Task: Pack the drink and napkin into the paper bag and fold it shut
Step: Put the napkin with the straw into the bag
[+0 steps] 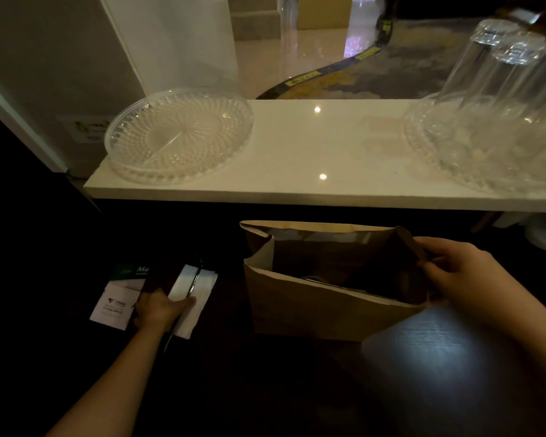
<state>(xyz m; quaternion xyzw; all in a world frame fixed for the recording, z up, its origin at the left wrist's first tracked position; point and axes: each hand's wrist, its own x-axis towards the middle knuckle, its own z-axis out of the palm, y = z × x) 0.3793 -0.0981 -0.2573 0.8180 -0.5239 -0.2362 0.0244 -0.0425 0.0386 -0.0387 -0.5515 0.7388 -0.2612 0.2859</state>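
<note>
A brown paper bag (316, 307) stands open on the dark table below the white counter. Inside it I see a dark shape with a round rim, too dim to tell what it is. My right hand (454, 272) pinches the bag's right upper edge. To the left of the bag lies a white folded napkin (199, 294) with a thin dark stick across it. My left hand (160, 310) rests on the napkin's near left part, fingers closing on it.
White leaflets (114, 305) with green print lie left of the napkin. On the white counter (312, 146) stand a clear plastic dish (178, 134) at left and upturned glasses (498, 89) on a clear tray at right. A bright light patch falls on the table near right.
</note>
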